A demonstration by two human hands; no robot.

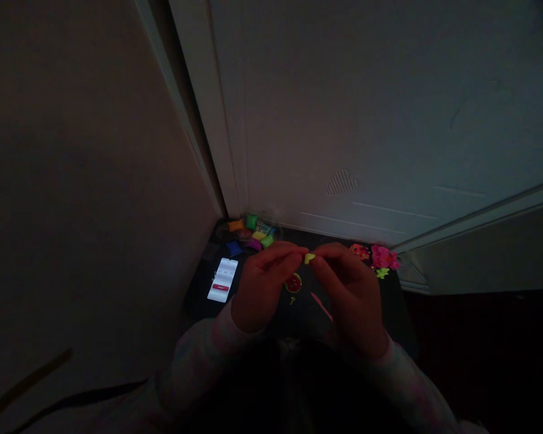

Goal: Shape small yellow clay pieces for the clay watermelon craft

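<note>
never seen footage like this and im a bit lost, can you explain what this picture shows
There is no machine here: these are a person's own bare hands, seen by a camera worn on the head, looking forward and down. The left hand and right hand hold a small yellow piece at their fingertips. Below, on a dark surface, lie a round red piece with a yellowish rim, a tiny yellow bit and a pink stick. A lit phone and colourful packets are to the left, a pink flower-like thing to the right.
</note>
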